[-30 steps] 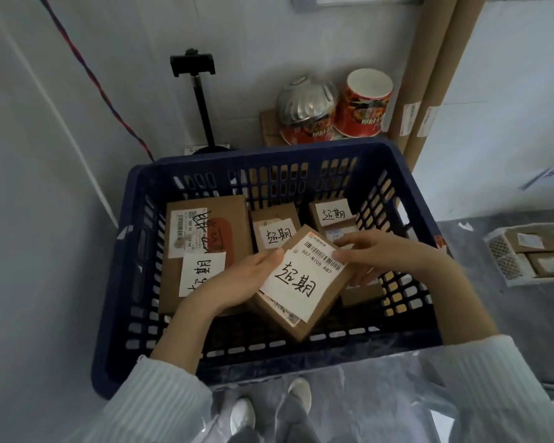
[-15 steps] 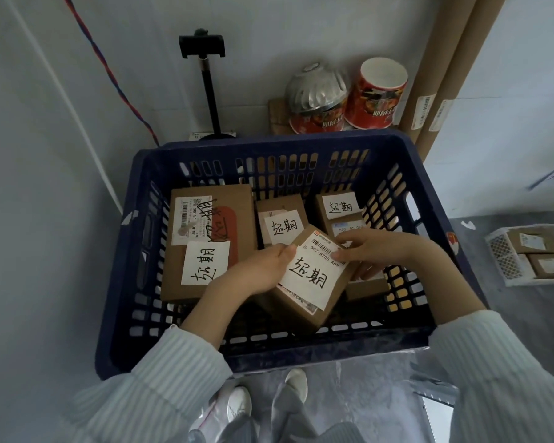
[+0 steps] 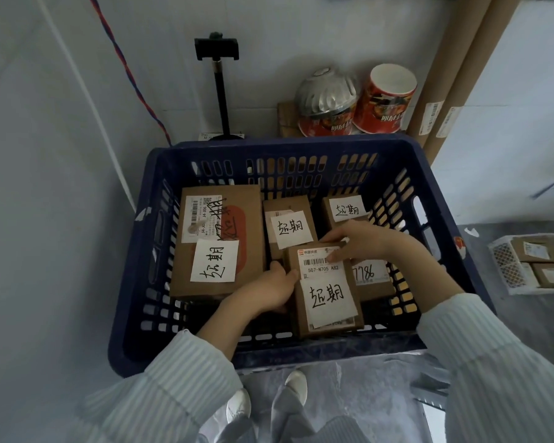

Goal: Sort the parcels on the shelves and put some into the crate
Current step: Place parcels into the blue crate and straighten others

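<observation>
Cardboard parcel in crate | left grip clasps side | right grip pinches top

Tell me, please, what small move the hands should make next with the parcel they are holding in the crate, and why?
Probably settle the parcel flat and let go: the left hand and right hand both grip it, and it lies nearly level, low in the blue crate, beside the other labelled parcels.

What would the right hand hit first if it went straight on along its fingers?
Past the labelled brown cardboard parcel it holds, probably the small brown cardboard box just left of the right hand; depth is unclear.
</observation>
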Action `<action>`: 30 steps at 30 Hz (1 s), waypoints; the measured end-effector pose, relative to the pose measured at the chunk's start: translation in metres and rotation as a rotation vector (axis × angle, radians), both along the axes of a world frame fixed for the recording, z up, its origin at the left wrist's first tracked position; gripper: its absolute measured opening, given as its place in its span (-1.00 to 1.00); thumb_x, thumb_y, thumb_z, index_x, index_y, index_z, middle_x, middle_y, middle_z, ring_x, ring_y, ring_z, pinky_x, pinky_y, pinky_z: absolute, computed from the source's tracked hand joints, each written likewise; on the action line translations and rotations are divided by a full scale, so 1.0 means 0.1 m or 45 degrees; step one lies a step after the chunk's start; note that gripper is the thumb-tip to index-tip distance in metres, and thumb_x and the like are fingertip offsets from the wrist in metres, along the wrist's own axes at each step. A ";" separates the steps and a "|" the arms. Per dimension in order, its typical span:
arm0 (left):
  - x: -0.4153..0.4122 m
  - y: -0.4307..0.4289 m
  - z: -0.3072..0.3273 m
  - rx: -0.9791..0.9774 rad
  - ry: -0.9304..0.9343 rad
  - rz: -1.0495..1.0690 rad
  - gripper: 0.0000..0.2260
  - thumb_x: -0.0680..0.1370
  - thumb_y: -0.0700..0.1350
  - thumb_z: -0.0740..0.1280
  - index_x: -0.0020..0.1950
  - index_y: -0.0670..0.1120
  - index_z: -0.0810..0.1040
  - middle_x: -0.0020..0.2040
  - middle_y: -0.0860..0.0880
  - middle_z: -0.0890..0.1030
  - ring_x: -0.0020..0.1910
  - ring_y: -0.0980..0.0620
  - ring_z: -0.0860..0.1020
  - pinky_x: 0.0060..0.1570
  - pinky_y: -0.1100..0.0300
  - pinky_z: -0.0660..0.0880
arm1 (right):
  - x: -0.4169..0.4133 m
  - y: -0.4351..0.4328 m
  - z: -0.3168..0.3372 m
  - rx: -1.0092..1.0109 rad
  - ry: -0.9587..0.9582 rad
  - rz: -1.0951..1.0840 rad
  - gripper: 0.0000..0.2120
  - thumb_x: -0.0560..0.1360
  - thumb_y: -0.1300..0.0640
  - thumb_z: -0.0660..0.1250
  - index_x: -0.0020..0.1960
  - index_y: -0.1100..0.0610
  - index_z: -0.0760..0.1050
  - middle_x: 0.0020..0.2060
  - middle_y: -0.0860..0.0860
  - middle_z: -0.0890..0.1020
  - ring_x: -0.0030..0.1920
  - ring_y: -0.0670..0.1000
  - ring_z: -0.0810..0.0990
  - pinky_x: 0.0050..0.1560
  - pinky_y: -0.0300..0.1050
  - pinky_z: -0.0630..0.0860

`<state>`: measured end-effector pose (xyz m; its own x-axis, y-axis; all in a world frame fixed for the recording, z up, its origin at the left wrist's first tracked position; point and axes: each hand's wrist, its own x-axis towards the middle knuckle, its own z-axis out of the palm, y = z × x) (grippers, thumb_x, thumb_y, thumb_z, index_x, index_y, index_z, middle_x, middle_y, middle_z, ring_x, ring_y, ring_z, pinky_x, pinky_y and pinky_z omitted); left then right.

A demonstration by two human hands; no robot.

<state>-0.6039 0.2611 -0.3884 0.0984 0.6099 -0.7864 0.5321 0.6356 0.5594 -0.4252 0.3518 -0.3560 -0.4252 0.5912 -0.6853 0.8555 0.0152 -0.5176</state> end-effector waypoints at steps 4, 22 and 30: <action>-0.04 0.00 -0.02 0.126 0.121 0.016 -0.57 0.66 0.05 0.03 0.43 -0.18 0.18 0.21 -0.18 0.53 0.07 -0.14 0.58 0.12 -0.07 0.54 | -0.07 0.03 -0.01 -0.004 0.038 -0.033 -0.69 0.56 0.13 0.31 0.30 0.07 0.50 0.09 -0.02 0.61 0.11 -0.01 0.59 0.06 -0.07 0.60; -0.12 -0.07 0.05 0.225 -0.069 0.166 -0.73 0.66 0.01 0.09 0.24 -0.09 0.45 -0.02 -0.15 0.60 -0.09 -0.17 0.66 0.02 -0.09 0.59 | -0.03 0.01 0.04 -0.052 -0.006 -0.102 -0.69 0.55 0.09 0.33 0.29 0.08 0.51 0.07 0.00 0.63 0.06 -0.03 0.61 -0.01 -0.10 0.63; 0.10 0.16 0.24 0.457 -0.160 0.068 -0.65 0.66 0.02 0.08 0.44 0.04 0.35 0.33 0.02 0.48 0.10 0.09 0.49 -0.04 0.25 0.44 | 0.31 -0.04 0.14 0.051 -0.156 -0.260 -0.60 0.51 0.01 0.38 0.31 0.13 0.50 0.02 0.04 0.63 0.01 0.04 0.64 0.00 -0.07 0.64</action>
